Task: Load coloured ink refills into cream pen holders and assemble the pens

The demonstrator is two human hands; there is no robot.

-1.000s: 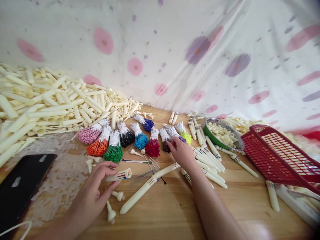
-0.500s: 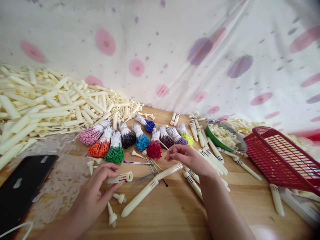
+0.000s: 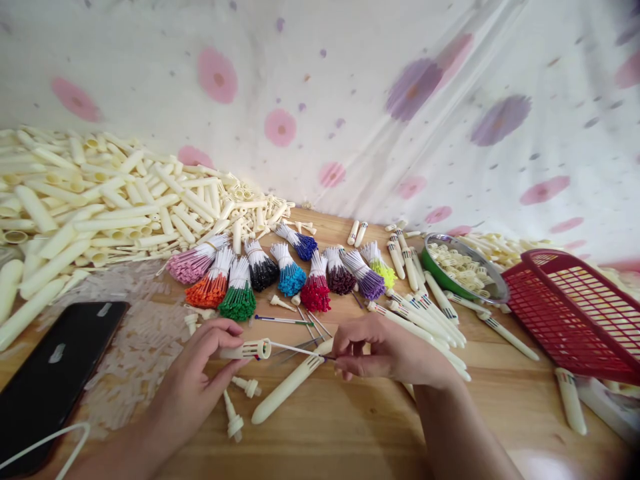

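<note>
My left hand [image 3: 185, 380] is closed around a short cream multicolour pen barrel [image 3: 246, 350], slotted near its open end, which faces right. Between the fingers of my right hand [image 3: 387, 350] is a thin white pen refill [image 3: 295, 349] with a dark tip. The refill's white end points left and meets the barrel's mouth; how far in it reaches I cannot tell. Below it a longer cream pen [image 3: 287, 392] lies slanting on the table, its upper end behind my right fingers. Cream plungers [image 3: 233, 419] lie near my left hand.
Banded refill bundles, among them red [image 3: 316, 297] and green [image 3: 237, 300], stand in a row behind my hands. Cream barrels [image 3: 115, 207] are heaped at left, near a black phone [image 3: 55, 373]. At right are a green-sided bowl [image 3: 453, 283] and a red basket [image 3: 560, 327].
My right hand has come down from beside the bundles, bringing the refill to the barrel's open end. My left hand still holds the barrel. The view has shifted slightly.
</note>
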